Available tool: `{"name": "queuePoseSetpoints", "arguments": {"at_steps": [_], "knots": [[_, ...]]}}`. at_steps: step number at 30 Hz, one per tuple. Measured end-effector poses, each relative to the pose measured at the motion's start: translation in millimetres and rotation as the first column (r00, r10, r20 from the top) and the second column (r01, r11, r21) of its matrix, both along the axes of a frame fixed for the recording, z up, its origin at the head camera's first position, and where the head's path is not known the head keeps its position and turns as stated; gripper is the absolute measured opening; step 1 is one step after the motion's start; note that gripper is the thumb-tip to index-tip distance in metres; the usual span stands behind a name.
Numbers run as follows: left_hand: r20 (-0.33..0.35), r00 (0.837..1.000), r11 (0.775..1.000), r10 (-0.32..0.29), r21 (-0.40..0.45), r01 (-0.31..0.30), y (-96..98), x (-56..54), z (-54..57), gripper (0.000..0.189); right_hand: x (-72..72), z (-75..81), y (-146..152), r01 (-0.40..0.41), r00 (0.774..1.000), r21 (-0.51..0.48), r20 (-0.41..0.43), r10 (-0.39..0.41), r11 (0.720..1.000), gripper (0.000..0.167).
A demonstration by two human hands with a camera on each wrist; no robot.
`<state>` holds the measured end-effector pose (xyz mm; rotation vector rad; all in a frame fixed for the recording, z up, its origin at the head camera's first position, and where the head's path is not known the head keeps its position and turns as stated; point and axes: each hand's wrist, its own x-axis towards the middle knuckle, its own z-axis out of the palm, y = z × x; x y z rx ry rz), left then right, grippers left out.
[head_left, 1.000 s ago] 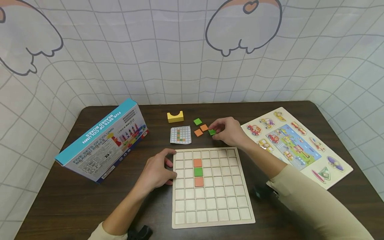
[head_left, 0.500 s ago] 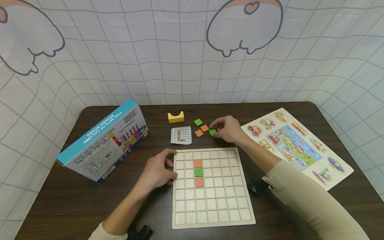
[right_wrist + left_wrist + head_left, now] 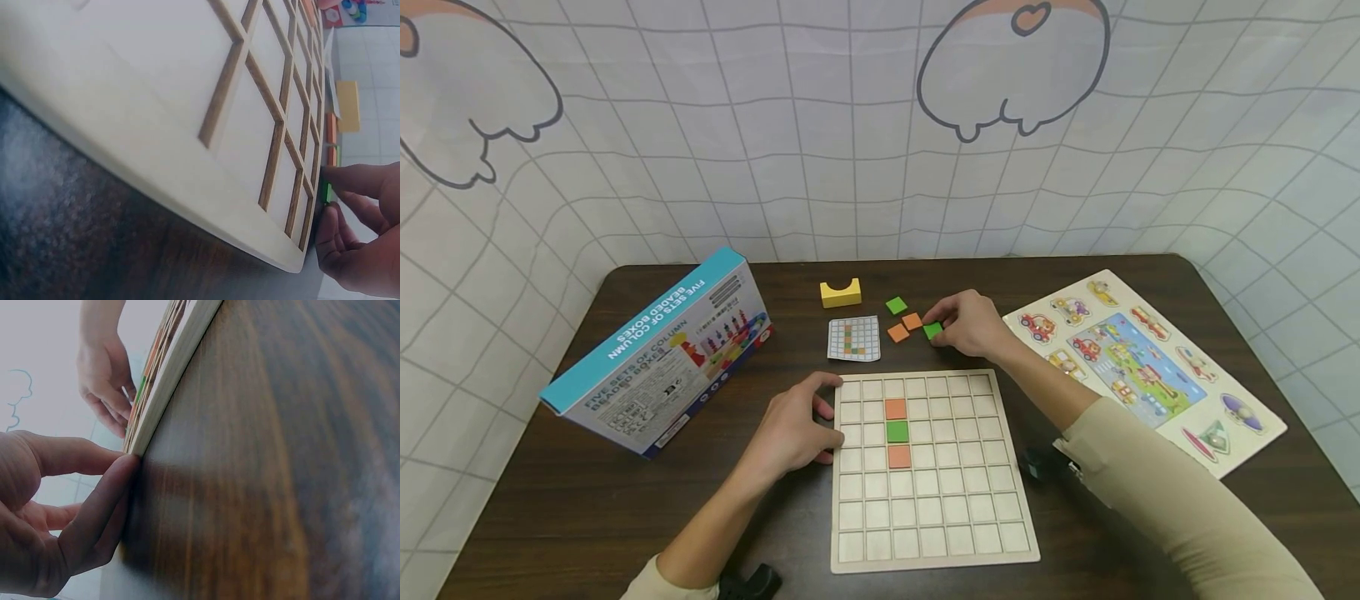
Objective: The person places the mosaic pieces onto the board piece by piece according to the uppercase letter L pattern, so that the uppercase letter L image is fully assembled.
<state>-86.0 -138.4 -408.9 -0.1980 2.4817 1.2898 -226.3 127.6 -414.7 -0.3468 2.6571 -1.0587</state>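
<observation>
A wooden grid board (image 3: 951, 483) lies on the table, with an orange tile (image 3: 895, 408), a green tile (image 3: 897, 431) and another orange tile (image 3: 898, 456) in one column. My left hand (image 3: 793, 425) holds the board's left edge, thumb and fingertips at its rim in the left wrist view. Beyond the board's far side, my right hand (image 3: 973, 323) pinches a loose green tile (image 3: 932, 330); in the right wrist view, its fingers (image 3: 359, 178) meet both ends of that tile. Beside it lie two loose orange tiles (image 3: 912, 321) and a second green tile (image 3: 896, 306).
A small pattern card (image 3: 853, 338) lies behind the board, with a yellow arched block (image 3: 840, 293) farther back. At left stands a blue-topped box (image 3: 662, 350). A picture puzzle board (image 3: 1150, 367) lies at right, partly under the right arm. A white grid-patterned curtain hangs behind.
Almost nothing differs. The right forearm has shifted slightly, while the right hand stays at the loose green tile and the left hand stays on the board's edge.
</observation>
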Motion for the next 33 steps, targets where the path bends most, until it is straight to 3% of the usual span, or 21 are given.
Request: {"name": "queuePoseSetpoints", "arguments": {"at_steps": [18,33], "knots": [[0.001,1.0,1.0,0.0,-0.005,0.0,0.5,0.6,-0.4,0.074,0.7,5.0,-0.4,-0.026,0.998,0.053,-0.049,0.028,0.998,0.021],[-0.003,1.0,1.0,-0.003,-0.014,0.003,0.5,0.4,0.1,0.074,14.3,9.1,1.4,-0.015,0.999,0.046,-0.034,0.016,0.999,0.02]]}}
